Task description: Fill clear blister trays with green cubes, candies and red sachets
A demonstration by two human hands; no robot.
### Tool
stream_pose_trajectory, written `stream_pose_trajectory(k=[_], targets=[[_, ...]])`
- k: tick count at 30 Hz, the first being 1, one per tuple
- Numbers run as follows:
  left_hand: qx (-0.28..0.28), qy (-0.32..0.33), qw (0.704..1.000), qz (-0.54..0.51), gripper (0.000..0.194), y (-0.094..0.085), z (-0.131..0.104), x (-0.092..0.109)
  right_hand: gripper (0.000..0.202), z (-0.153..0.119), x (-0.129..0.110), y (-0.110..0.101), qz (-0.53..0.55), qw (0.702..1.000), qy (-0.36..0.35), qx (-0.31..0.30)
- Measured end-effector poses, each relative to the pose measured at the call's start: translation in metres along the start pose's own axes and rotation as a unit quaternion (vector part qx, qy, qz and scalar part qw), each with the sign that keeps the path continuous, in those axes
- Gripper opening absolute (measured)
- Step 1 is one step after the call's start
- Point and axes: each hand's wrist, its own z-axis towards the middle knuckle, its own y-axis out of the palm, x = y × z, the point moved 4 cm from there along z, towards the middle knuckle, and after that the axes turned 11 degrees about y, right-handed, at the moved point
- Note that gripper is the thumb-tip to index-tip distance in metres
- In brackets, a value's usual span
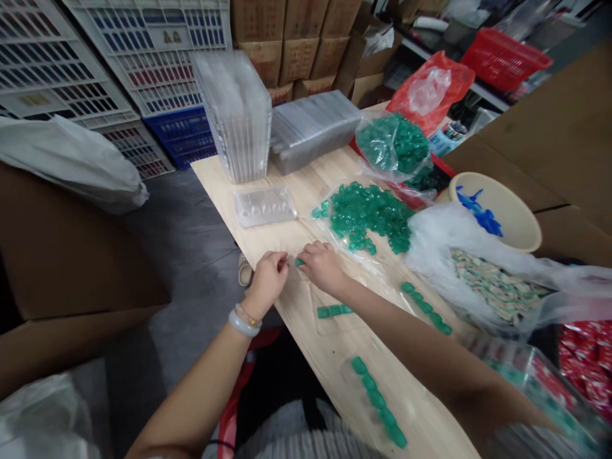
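My left hand [268, 279] is closed near the table's front edge, its thumb and fingers pressed together; whatever they may hold is hidden. Just beside it, my right hand [323, 266] has its fingers curled over a small green translucent piece [299, 262]. Under my right forearm, a clear plastic tray [329, 327] holds a short row of green pieces [333, 311]. Another row of green pieces [378, 401] lies nearer my body, and a further row [425, 308] is right of my forearm. Beyond my hands spreads a loose green pile [368, 213].
A clear tray [266, 206] lies ahead, before stacked clear trays [239, 118] and more trays lying sideways [313, 127]. To the right are a bag of green pieces [394, 145], a cream bowl [519, 220] with blue pieces, and a bag of striped pieces [497, 284].
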Motion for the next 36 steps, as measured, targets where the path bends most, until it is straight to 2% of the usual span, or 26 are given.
stream_pose_trajectory(k=[2, 4, 6, 8, 9, 11, 13, 15, 18, 20, 21, 22, 24, 26, 28, 30, 33, 36], targets=[[-0.014, 0.009, 1.000, 0.018, 0.026, -0.004, 0.000, 0.002, 0.017, -0.005, 0.002, 0.000, 0.010, 1.000, 0.007, 0.003], [-0.007, 0.033, 0.999, 0.026, 0.027, -0.011, 0.007, 0.008, 0.027, -0.009, 0.009, -0.009, 0.048, 0.999, 0.001, 0.025], [0.029, 0.060, 0.998, 0.018, 0.025, -0.018, 0.025, 0.016, 0.037, -0.005, 0.026, -0.025, 0.093, 0.992, 0.026, 0.084], [0.062, 0.089, 0.994, 0.008, 0.022, -0.016, 0.054, 0.026, 0.033, 0.012, 0.050, -0.040, 0.111, 0.980, 0.091, 0.139], [0.065, 0.106, 0.992, 0.009, 0.021, -0.010, 0.071, 0.031, 0.030, 0.023, 0.062, -0.044, 0.105, 0.975, 0.128, 0.147], [0.028, 0.134, 0.990, 0.041, 0.021, 0.011, 0.104, 0.041, 0.027, 0.049, 0.080, -0.045, 0.069, 0.973, 0.184, 0.120], [-0.033, 0.133, 0.985, 0.105, 0.021, 0.033, 0.129, 0.044, 0.023, 0.070, 0.089, -0.039, 0.032, 0.973, 0.212, 0.087], [-0.085, 0.123, 0.977, 0.153, 0.021, 0.047, 0.142, 0.041, 0.022, 0.080, 0.093, -0.031, 0.021, 0.974, 0.213, 0.076], [-0.125, 0.117, 0.974, 0.147, 0.025, 0.051, 0.144, 0.032, 0.021, 0.078, 0.098, -0.025, 0.063, 0.974, 0.194, 0.100], [-0.111, 0.114, 0.981, 0.115, 0.028, 0.047, 0.141, 0.030, 0.020, 0.069, 0.107, -0.025, 0.151, 0.958, 0.207, 0.132], [-0.087, 0.116, 0.985, 0.091, 0.028, 0.045, 0.140, 0.031, 0.019, 0.063, 0.113, -0.026, 0.223, 0.938, 0.220, 0.146], [-0.059, 0.118, 0.990, 0.058, 0.028, 0.042, 0.139, 0.034, 0.018, 0.057, 0.117, -0.027, 0.312, 0.910, 0.229, 0.151], [-0.031, 0.096, 0.994, -0.049, 0.027, 0.042, 0.137, 0.041, 0.019, 0.045, 0.122, -0.027, 0.500, 0.826, 0.227, 0.128], [-0.060, 0.032, 0.980, -0.186, 0.027, 0.047, 0.132, 0.047, 0.023, 0.035, 0.117, -0.029, 0.636, 0.739, 0.204, 0.086], [-0.099, -0.025, 0.952, -0.288, 0.025, 0.049, 0.124, 0.054, 0.027, 0.026, 0.109, -0.034, 0.694, 0.691, 0.191, 0.063], [-0.090, -0.037, 0.939, -0.329, 0.020, 0.043, 0.116, 0.061, 0.028, 0.020, 0.101, -0.039, 0.704, 0.681, 0.193, 0.065], [-0.048, -0.048, 0.943, -0.326, 0.014, 0.026, 0.104, 0.066, 0.025, 0.015, 0.090, -0.046, 0.684, 0.695, 0.198, 0.099], [-0.068, -0.063, 0.927, -0.362, 0.014, 0.015, 0.090, 0.070, 0.022, 0.008, 0.078, -0.051, 0.666, 0.711, 0.191, 0.121]])
